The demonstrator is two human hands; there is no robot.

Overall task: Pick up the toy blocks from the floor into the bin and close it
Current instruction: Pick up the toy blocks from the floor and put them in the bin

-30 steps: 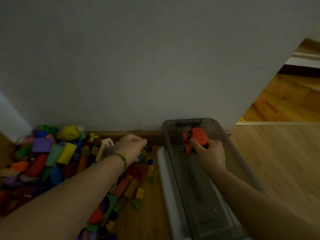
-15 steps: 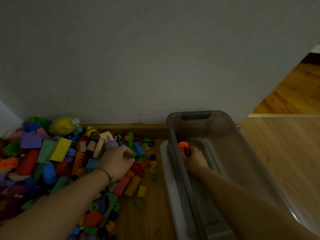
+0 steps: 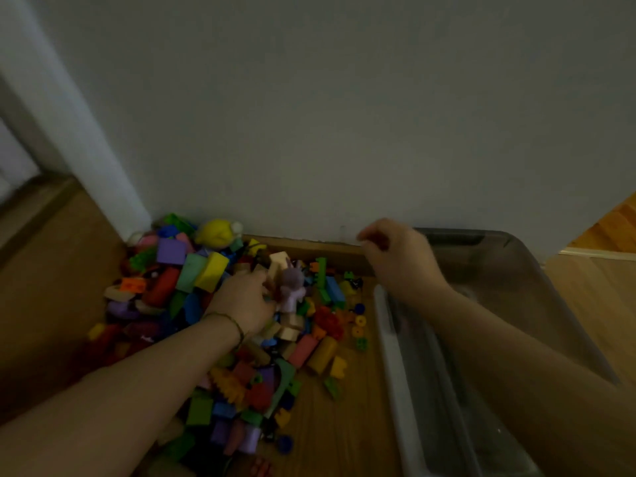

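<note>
Left of the bin [image 3: 516, 270], whose long side runs away from me, the toy blocks [image 3: 206, 270] lie heaped on the floor. My left hand [image 3: 246, 301], in the heap, curls round a lilac figure [image 3: 290, 287]; the bin's left wall stands between. Farther on, my right hand [image 3: 395, 256] hangs loosely curled, empty, over the bin's left rim.

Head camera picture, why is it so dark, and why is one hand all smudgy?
Head view: dim light dulls the blocks; motion blur smears the right hand; the left hand, gripping the purple toy, looks sharper.
</note>
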